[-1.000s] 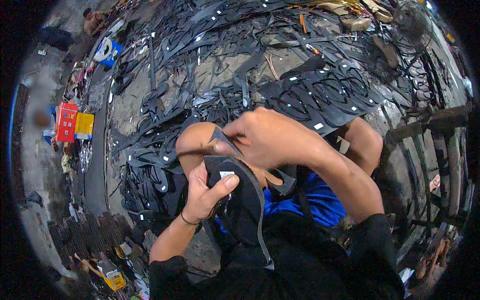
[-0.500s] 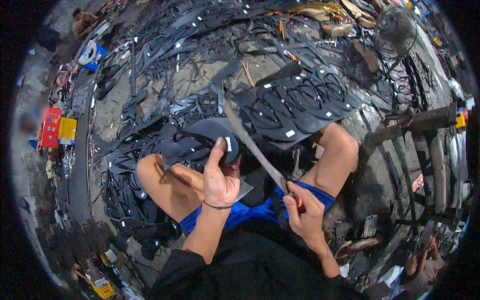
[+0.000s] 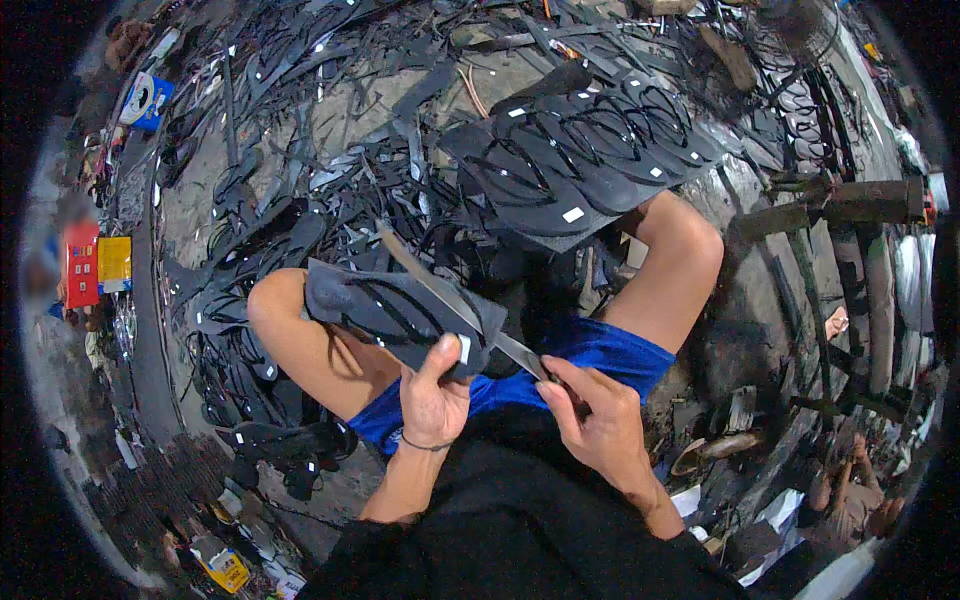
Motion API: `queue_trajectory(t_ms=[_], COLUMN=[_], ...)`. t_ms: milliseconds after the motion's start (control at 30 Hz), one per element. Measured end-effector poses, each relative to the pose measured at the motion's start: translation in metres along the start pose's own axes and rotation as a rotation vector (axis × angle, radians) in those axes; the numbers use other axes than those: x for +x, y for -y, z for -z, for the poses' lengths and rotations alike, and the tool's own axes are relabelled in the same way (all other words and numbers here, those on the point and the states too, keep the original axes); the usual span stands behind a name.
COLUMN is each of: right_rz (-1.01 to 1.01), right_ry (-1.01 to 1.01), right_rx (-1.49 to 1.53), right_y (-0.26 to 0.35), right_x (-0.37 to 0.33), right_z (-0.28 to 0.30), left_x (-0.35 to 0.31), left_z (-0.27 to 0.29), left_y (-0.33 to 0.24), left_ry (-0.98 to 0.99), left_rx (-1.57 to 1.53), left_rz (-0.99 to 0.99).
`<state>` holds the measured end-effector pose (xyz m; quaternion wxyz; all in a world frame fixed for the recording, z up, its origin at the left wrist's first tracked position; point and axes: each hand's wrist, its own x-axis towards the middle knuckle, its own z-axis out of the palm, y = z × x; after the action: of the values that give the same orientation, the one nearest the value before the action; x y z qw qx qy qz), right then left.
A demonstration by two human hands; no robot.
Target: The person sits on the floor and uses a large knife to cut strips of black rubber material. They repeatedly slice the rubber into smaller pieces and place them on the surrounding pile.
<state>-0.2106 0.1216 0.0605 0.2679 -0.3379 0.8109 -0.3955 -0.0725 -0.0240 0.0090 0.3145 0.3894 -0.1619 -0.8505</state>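
My left hand (image 3: 436, 402) is closed on a dark grey rubber flip-flop (image 3: 385, 318) with glossy black straps, its thumb on top beside a small white label. The fingers beneath are mostly hidden. A long, narrow-bladed knife (image 3: 520, 357) is gripped in my right hand (image 3: 597, 412), whose fingers cover the handle. Its blade crosses the flip-flop's right end at a slant, the tip pointing up and left past the far edge. A corner of rubber lies to the right of the blade. The flip-flop is above my lap.
A rubber sheet with several strapped flip-flop shapes (image 3: 575, 165) lies beyond my right knee. Black offcuts (image 3: 350, 150) cover the floor ahead; more flip-flops (image 3: 285, 440) are piled at my left. Wooden beams (image 3: 850, 205) stand at the right. Another person (image 3: 850, 490) is at the lower right.
The knife has moved left and come onto the flip-flop's right end, from beside it. The end by my left thumb, rounded before, now shows a squared corner. My view has shifted slightly.
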Motion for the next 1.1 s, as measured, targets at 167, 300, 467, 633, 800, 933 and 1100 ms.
queue_trajectory(t_ms=[167, 300, 467, 633, 800, 933, 1100], right_rz=[0.037, 0.187, -0.076, 0.144, 0.375, 0.379, 0.463], right_ry=[0.166, 0.167, 0.373, 0.309, 0.048, 0.278, 0.156], right_rx=[0.055, 0.102, 0.536, 0.749, 0.317, 0.159, 0.016], right_y=[0.009, -0.008, 0.009, 0.059, 0.025, -0.022, -0.02], right_x=[0.024, 0.047, 0.096, 0.091, 0.052, 0.002, 0.003], right_z=[-0.017, -0.061, -0.066, -0.076, -0.038, -0.018, -0.013], left_x=[-0.024, -0.058, -0.054, -0.009, -0.013, -0.032, -0.038], left_z=[0.031, 0.025, 0.068, 0.007, -0.008, -0.008, 0.005], left_y=[-0.002, 0.007, -0.048, -0.093, -0.133, -0.133, -0.12], left_ry=[0.002, -0.038, 0.41, 0.104, -0.084, -0.105, -0.076], left_rx=[0.099, 0.144, 0.883, 0.3, 0.504, 0.522, 0.587], left_rz=[0.003, 0.077, 0.438, -0.187, -0.331, -0.315, -0.193])
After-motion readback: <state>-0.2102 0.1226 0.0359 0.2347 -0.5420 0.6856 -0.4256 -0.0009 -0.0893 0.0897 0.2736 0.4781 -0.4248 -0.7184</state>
